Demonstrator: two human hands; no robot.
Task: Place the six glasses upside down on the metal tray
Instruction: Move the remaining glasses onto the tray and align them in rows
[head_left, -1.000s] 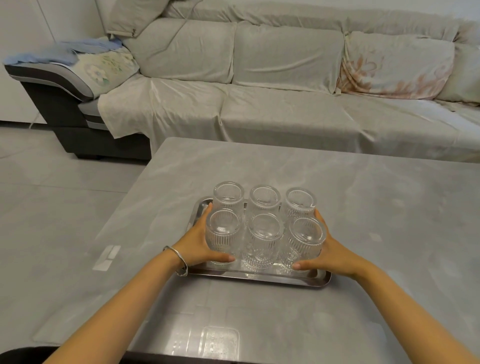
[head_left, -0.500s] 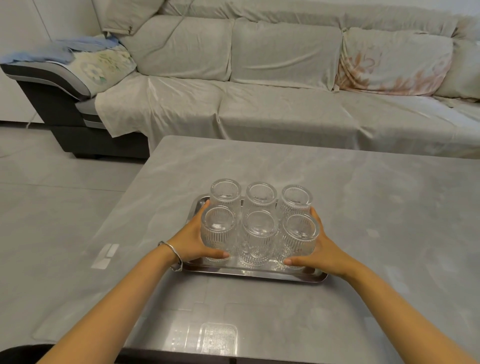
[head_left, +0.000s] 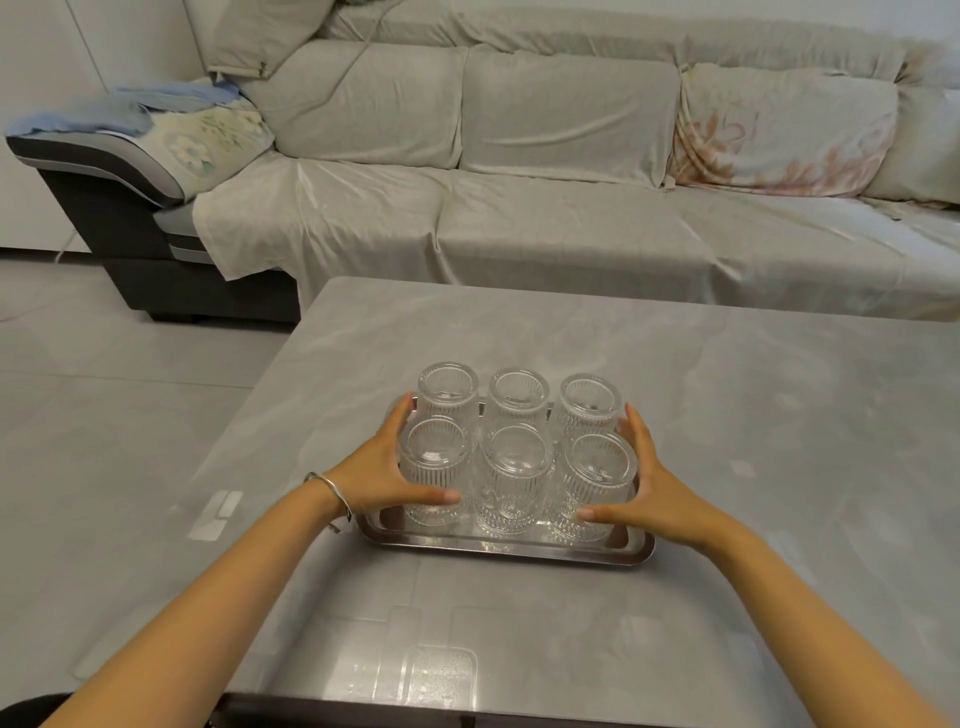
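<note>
Glasses, six of them, stand upside down on the metal tray in two rows of three, ribbed walls close together and bases up. In the head view the tray lies on the grey marbled surface, towards its near edge. The left hand presses against the outer side of the left-hand glasses, fingers spread along the far one and thumb curled across the front of the near one; a thin bracelet circles that wrist. The right hand mirrors it on the right-hand glasses, fingers up the outer side and thumb across the near glass. Both hands are spread wide, cupping the group from its two sides. Behind the surface runs a sofa draped in pale cloth.
</note>
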